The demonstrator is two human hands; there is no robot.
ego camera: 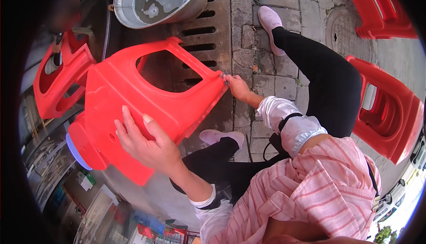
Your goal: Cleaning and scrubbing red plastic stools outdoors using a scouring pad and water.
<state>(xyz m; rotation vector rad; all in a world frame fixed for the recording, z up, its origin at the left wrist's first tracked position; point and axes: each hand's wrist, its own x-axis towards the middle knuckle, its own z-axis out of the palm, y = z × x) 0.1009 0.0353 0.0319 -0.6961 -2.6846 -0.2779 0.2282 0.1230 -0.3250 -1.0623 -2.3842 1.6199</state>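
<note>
A red plastic stool [109, 87] is tipped over in front of me, its legs pointing to the upper right. My right hand [240, 88] pinches a small grey scrubber [225, 76], apparently steel wool, against the end of one leg. Flat against the stool's side, or just in front of it, is my left hand [146, 142], fingers spread and nothing held. Whether the left palm presses on the plastic cannot be told.
A metal basin [126, 9] of sudsy water stands at the top, beside a slotted drain cover [221, 41]. More red stools stand at left [46, 94], upper right [362, 8] and right [404, 121]. A round manhole cover [346, 33] is set in the paving.
</note>
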